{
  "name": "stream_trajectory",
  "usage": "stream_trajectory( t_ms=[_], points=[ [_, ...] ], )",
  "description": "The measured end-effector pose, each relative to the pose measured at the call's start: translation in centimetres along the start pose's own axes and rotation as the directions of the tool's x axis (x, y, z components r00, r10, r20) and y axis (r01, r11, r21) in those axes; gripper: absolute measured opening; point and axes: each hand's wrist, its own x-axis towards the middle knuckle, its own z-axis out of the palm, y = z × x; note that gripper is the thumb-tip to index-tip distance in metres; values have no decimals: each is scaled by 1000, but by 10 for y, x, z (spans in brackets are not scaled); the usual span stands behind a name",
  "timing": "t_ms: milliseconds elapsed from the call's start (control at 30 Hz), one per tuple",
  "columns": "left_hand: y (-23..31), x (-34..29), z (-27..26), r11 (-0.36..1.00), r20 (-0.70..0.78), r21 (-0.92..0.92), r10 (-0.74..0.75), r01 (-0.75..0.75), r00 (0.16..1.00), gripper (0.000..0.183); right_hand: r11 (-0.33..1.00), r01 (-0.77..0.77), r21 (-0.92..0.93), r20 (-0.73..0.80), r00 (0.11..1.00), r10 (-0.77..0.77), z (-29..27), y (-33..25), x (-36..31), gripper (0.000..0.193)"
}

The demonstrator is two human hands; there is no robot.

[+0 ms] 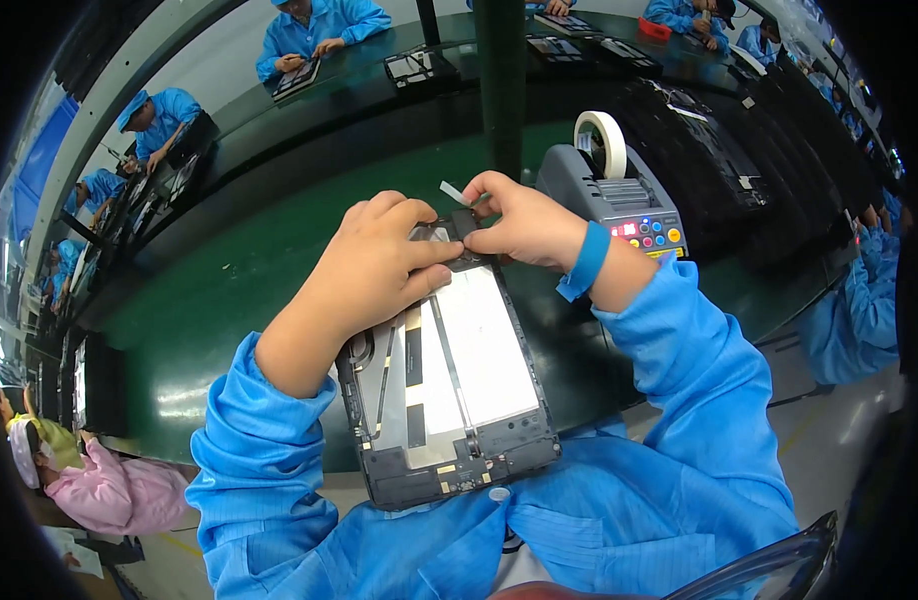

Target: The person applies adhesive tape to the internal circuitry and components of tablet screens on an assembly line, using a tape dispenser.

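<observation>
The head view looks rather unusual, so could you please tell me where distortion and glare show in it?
Head view: the grey frame at upper left bows; head view: the silver panel of the opened device gleams near-white, and a pale reflection lies on the green table at left.

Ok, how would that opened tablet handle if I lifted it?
The tablet would probably stay stiff, given its flat black casing. It looks fragile, since a ribbon cable lies exposed. The shiny silver panel could be slippery to grip.
</observation>
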Motion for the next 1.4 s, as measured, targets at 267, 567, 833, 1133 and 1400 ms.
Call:
stream_trajectory(
  t_ms=[267, 567, 833, 1133, 1400],
  points=[
    [-9, -6, 7, 998, -19, -49, -32, 31, 999, 24, 936, 190, -296, 96, 981, -169, -14, -21, -9, 10],
    [-23, 0, 11, 914, 142, -338, -187, 225, 972, 23, 736, 213, -642, 294, 955, -19, -9, -36, 7, 17],
    [2, 24, 6, 888, 185, -121, -419, 444, 889, 19, 916, -92, -392, 112, 983, 146, -4, -19, 6, 24],
    [1, -26, 10, 947, -380, -197, -311, 252, 871, 50, 946, 170, 276, -393, 918, -50, 43, 29, -65, 40],
    [41, -147, 49, 3, 37, -998, -803, 66, 595, 51, 937, 300, -180, -125, 938, -324, 78, -19, -137, 86]
  ],
)
